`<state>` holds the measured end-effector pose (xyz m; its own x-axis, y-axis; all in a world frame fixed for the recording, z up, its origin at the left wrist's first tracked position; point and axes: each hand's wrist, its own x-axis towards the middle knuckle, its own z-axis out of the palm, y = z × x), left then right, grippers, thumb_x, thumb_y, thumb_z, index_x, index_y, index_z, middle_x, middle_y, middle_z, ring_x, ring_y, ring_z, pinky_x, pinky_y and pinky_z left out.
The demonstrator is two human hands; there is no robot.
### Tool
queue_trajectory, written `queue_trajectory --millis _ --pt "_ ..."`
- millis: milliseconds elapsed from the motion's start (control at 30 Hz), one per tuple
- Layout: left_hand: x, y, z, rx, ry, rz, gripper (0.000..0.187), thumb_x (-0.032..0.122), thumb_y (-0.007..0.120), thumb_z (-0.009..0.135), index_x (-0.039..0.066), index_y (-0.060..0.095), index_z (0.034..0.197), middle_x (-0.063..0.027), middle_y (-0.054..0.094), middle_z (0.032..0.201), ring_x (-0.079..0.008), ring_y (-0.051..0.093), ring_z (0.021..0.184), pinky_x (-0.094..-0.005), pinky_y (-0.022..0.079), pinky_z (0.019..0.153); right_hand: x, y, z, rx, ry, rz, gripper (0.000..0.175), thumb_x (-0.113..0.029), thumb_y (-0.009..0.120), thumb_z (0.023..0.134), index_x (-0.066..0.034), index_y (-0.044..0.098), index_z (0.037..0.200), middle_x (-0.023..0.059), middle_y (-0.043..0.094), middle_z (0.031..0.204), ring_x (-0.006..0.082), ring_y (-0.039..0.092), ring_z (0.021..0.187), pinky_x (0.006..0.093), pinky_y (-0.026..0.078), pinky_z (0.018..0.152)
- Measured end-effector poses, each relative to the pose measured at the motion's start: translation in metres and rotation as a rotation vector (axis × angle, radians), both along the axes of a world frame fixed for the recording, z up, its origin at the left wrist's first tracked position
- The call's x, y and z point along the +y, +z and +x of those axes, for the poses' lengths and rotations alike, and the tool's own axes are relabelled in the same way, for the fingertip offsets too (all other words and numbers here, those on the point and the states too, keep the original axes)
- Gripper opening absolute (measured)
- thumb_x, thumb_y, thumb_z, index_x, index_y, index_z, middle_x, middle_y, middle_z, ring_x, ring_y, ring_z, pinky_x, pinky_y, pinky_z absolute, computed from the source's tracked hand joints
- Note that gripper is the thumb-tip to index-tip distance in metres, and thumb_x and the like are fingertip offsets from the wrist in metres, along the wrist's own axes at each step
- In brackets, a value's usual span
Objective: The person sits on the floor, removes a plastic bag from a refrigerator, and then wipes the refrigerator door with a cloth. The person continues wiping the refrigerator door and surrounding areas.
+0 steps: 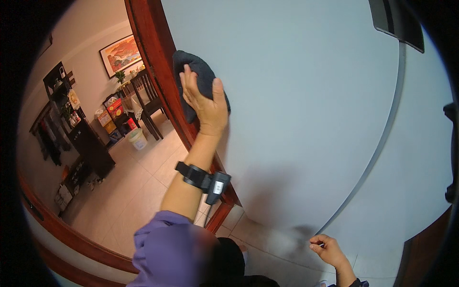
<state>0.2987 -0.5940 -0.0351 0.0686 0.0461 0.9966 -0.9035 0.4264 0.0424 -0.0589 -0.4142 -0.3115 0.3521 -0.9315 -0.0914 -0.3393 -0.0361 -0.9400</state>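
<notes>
My left hand (206, 102) lies spread on a dark folded cloth (208, 77), pressing it against the reddish wooden door frame (161, 71) and the edge of the pale wall (287, 89) beside it. The fingers are apart, and the palm side faces the cloth. A black band with a small device (217, 186) sits on the left forearm. Low on the right, my right hand (328, 249) hangs in front of the wall near the floor, its fingers curled with thumb and forefinger close together. No object shows in it.
A grey cable duct (387, 132) runs down the wall from a dark panel (398, 25). Through the doorway stand a white bucket (137, 139), a dark chair (147, 97), boxes (115, 108) and a dark cabinet (91, 152). Dark wood edges the lower right.
</notes>
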Motion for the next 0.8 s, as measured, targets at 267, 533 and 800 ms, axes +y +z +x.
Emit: queue_trajectory --millis 267,533,800 --pt "0.041 -0.156 -0.081 -0.46 -0.1 0.383 0.054 0.039 0.073 0.065 0.007 0.052 0.104 -0.023 0.039 0.128 -0.0451 0.021 0.129 -0.0647 0.015 0.096 0.006 0.019 0.0 0.223 0.079 -0.105 0.025 -0.017 0.067 0.081 -0.0012 0.063 0.099 0.0129 0.063 0.094 0.025 0.062 0.081 0.0327 0.051 0.069" --pt "0.012 0.032 -0.046 -0.108 -0.003 -0.036 0.064 0.032 0.061 0.083 0.004 0.03 0.132 -0.0202 0.024 0.146 -0.0402 0.016 0.135 -0.0578 0.008 0.105 0.011 0.023 -0.01 0.177 0.116 -0.162 0.025 -0.018 0.067 0.082 -0.0006 0.062 0.1 0.0158 0.062 0.093 0.0296 0.063 0.081 0.0358 0.05 0.068" --pt "0.035 -0.15 -0.121 -0.264 -0.119 0.192 0.067 0.034 0.067 0.075 0.006 0.033 0.124 -0.0286 0.027 0.138 -0.0485 0.016 0.131 -0.0681 0.006 0.099 0.017 0.029 -0.02 0.277 0.079 -0.164 0.025 -0.017 0.067 0.082 -0.002 0.062 0.102 0.0156 0.062 0.096 0.0316 0.062 0.083 0.0369 0.05 0.072"
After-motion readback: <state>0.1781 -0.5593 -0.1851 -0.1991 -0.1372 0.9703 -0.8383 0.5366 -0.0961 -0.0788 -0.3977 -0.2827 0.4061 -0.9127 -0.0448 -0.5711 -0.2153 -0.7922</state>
